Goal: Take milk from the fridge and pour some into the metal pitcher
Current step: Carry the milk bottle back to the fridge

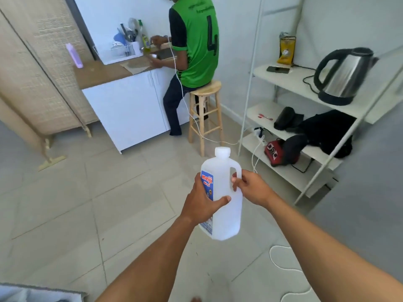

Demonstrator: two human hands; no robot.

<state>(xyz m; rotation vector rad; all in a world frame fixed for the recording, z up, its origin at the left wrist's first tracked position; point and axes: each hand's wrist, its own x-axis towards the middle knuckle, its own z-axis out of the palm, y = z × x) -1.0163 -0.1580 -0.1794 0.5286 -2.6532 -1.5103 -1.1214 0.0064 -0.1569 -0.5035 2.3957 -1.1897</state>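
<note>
Here, the milk jug was held upright above the tiled floor, its white cap in place. Its labelled body was gripped by the left hand, thumb laid across the front, while its handle was clasped by the right hand, whose fingers were curled through the opening. Beyond, a person in a green shirt was seated on a wooden stool at a surface, and a kettle was seen on a white shelf.
</note>
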